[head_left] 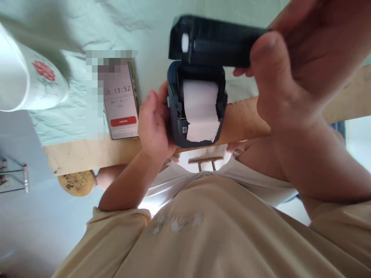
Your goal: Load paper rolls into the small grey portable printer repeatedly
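Observation:
My left hand (155, 129) grips the side of a small dark portable printer (174, 116), tilted up over the table's near edge. A roll of white paper (201, 100) sits inside its uncovered bay, and the torn end hangs over the front. My right hand (275, 65) pinches a long black piece (222, 42), which looks like the printer's cover, between thumb and fingers. This piece is just beyond the printer, with a small white patch near its left end. Whether it is joined to the printer, I cannot tell.
A phone (121, 104) showing a running timer lies left of the printer on the pale green tablecloth (150, 31). Farther left stands a white cup (43, 77) with a red flower. The wooden table edge (95, 156) runs in front of my body, above a round stool (77, 183).

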